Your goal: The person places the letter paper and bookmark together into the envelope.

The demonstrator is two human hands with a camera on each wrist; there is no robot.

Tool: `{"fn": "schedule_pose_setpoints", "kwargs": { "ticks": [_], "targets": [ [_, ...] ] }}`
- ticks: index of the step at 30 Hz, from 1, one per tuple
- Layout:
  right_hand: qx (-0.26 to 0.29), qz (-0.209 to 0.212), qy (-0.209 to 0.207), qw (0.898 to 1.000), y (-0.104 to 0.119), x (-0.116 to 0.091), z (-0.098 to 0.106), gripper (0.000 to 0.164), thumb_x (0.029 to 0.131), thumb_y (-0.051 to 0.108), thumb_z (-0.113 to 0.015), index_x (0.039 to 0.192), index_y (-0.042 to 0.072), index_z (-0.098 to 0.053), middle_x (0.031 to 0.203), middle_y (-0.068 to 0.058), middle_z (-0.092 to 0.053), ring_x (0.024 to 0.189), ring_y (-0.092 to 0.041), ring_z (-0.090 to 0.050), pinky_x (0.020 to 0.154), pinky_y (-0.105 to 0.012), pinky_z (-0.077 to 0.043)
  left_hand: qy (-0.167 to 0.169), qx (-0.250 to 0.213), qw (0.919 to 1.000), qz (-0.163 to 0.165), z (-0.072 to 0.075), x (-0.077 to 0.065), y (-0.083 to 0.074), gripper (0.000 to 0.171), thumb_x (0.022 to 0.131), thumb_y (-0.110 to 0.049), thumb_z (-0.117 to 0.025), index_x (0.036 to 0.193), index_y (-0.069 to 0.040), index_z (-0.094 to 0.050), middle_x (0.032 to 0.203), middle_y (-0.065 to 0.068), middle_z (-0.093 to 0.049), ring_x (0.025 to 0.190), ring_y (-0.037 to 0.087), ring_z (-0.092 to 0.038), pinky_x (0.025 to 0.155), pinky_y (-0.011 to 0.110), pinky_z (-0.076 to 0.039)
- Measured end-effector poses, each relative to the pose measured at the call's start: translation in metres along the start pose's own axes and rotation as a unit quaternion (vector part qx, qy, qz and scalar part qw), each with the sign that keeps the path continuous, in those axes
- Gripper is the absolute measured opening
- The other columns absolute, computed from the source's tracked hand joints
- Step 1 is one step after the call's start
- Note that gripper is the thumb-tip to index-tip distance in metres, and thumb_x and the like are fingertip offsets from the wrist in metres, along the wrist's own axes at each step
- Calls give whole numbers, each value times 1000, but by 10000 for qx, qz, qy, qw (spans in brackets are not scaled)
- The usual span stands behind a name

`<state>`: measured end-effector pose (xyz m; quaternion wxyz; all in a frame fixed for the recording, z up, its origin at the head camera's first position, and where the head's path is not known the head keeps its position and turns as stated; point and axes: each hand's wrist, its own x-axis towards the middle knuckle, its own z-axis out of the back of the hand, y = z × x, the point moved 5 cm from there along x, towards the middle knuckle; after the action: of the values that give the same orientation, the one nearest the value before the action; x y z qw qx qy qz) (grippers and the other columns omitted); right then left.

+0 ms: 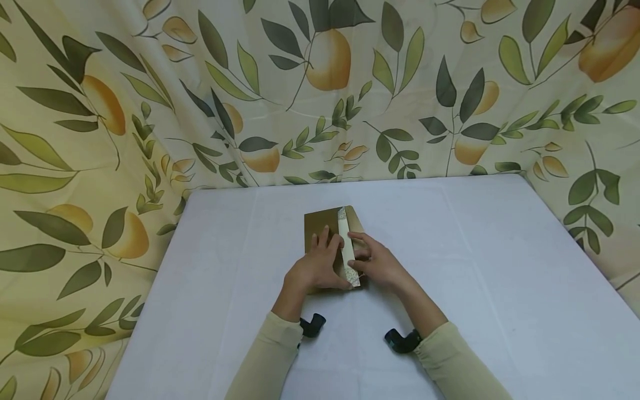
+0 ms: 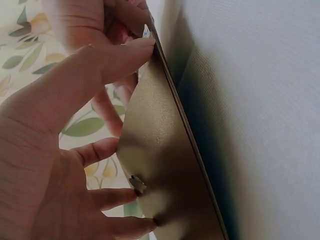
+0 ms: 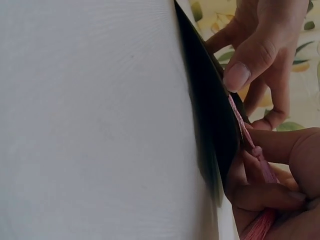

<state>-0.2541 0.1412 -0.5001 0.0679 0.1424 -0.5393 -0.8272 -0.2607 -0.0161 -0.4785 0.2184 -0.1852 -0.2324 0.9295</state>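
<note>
A flat gold-brown folder lies on the table, a paler flap at its right. Along it runs a pale bookmark with patterned ends. My left hand spreads over the folder; in the left wrist view its fingertips touch the gold face and its thumb rests at the edge. My right hand curls at the bookmark's right side. A pink tassel hangs by a cord from near my left thumb and passes under my right thumb, between the curled fingers. The right palm is hidden in the head view.
A white cloth covers the table. Behind and to the left hangs a curtain printed with fruit and leaves. Black wrist mounts sit at both cuffs, above the cloth.
</note>
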Motion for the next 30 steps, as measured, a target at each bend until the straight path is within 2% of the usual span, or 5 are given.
{"fn": "schedule_pose_setpoints", "kwargs": {
  "ticks": [5, 13, 21, 25, 30],
  "targets": [
    [-6, 28, -23, 10000, 0, 1, -1, 70, 96, 4, -73, 158, 8, -40, 120, -20, -72, 109, -30, -70, 84, -38, -55, -55, -9, 10000, -27, 1, -1, -1, 94, 76, -46, -91, 147, -17, -37, 170, 20, -5, 152, 50, -10, 98, 66, -46],
    [-361, -142, -347, 9986, 1, 5, -4, 75, 91, 4, -79, 156, 8, -42, 112, -15, -76, 95, -23, -74, 73, -34, -57, -64, -80, 9999, -15, -1, 0, -1, 86, 76, -46, -91, 142, -19, -41, 171, 20, -5, 153, 50, -10, 98, 66, -46],
    [-879, -129, -460, 9950, 5, 6, -5, 66, 90, 7, -80, 150, 5, -52, 104, -11, -77, 86, -21, -75, 71, -36, -56, -20, -30, 10000, -24, -2, 1, 0, 90, 75, -47, -91, 143, -18, -40, 171, 20, -5, 153, 50, -9, 99, 67, -45],
    [-861, -163, -481, 9950, 6, 6, -6, 63, 89, 5, -81, 147, 4, -55, 104, -13, -77, 84, -22, -75, 70, -37, -57, 8, -5, 10000, 25, -2, 0, 0, 95, 76, -47, -91, 148, -18, -37, 171, 19, -4, 153, 49, -9, 99, 66, -45],
    [-787, -70, -392, 9961, 9, 6, -5, 57, 92, 6, -78, 145, 3, -57, 107, -14, -77, 88, -24, -75, 75, -39, -57, 6, -97, 10000, -4, -1, 0, 1, 87, 76, -47, -91, 141, -19, -40, 171, 18, -3, 153, 49, -7, 99, 67, -45]
  ]
}}
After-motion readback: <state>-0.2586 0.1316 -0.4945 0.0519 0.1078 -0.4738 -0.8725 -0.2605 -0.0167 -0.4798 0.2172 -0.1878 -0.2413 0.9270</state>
